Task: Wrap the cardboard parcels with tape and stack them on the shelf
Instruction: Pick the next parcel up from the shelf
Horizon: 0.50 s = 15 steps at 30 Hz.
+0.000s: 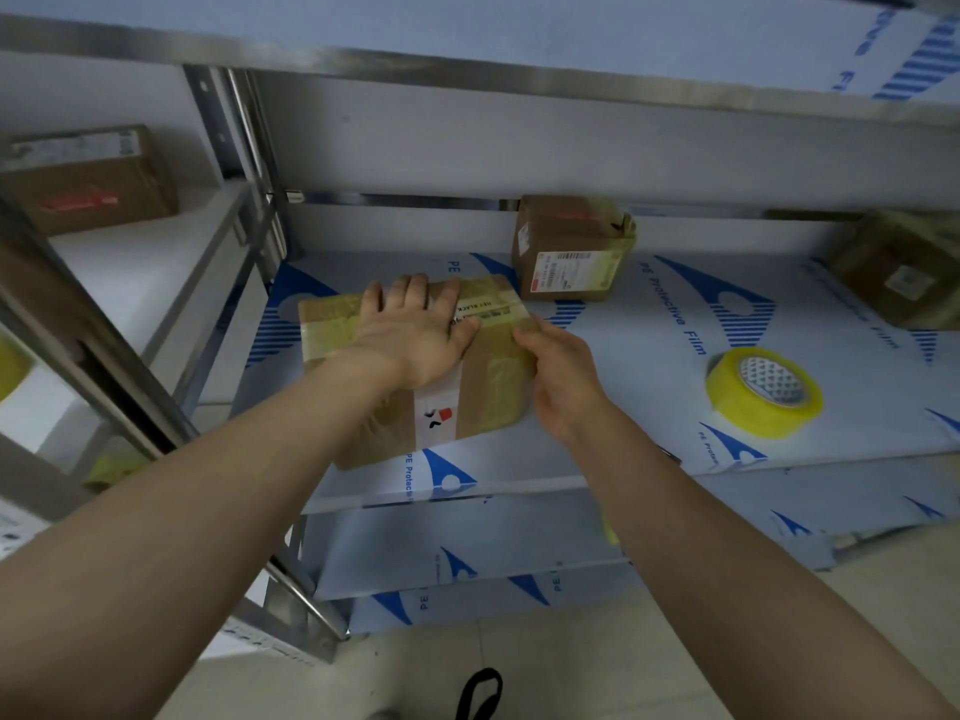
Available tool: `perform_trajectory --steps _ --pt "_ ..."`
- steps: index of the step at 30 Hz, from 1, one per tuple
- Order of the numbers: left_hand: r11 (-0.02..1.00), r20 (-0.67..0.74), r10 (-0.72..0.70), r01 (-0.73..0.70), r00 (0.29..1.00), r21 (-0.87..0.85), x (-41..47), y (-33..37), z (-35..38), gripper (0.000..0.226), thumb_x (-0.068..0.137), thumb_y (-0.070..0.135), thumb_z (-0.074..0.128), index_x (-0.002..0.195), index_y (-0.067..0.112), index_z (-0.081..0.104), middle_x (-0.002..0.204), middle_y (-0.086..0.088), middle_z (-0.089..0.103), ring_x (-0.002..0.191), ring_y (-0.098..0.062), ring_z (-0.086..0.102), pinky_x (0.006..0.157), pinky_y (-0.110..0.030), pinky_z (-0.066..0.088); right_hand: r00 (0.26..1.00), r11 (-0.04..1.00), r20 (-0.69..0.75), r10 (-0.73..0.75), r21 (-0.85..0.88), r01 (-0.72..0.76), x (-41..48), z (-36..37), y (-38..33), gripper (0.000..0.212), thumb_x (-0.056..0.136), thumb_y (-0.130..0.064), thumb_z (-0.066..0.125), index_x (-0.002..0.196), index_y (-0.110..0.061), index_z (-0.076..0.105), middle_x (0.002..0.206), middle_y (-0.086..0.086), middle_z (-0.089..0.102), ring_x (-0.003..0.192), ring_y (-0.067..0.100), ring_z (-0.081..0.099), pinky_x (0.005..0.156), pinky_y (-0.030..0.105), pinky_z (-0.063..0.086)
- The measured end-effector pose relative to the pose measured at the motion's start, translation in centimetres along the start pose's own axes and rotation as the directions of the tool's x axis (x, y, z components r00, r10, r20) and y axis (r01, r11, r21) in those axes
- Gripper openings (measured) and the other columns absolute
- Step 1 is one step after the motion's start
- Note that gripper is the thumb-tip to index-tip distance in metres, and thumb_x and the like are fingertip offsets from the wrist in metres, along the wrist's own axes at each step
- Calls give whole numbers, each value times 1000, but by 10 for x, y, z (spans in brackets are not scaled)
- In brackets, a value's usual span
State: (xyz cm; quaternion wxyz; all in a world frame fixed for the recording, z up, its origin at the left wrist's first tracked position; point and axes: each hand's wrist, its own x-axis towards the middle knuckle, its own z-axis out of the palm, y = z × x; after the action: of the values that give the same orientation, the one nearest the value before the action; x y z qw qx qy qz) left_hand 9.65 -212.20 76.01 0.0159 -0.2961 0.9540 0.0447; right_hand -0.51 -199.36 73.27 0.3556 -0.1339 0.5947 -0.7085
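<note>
Currently parcel (pixel 485 371) under flat L hand (pixel 410 340); R hand (pixel 566 381) grips rt edge.

The left forearm (pixel 208 485) and right forearm (pixel 727 537) are bare along all their visible length, long and slender, narrowing at the wrists. The left hand (pixel 410 340) and right hand (pixel 561 376) are bare as well
</note>
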Motion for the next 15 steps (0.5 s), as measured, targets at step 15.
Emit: perform_trajectory --steps 15 --pt "1000 2 -16 16 1000 10 -2 2 -2 65 95 60 9 152 29 2 160 -7 5 147 -26 0 117 -49 -3 978 993 -207 -29 -118 4 5 28 -2 17 97 -26 54 91 -14 63 98 13 68 88 25 66 85 45 56"
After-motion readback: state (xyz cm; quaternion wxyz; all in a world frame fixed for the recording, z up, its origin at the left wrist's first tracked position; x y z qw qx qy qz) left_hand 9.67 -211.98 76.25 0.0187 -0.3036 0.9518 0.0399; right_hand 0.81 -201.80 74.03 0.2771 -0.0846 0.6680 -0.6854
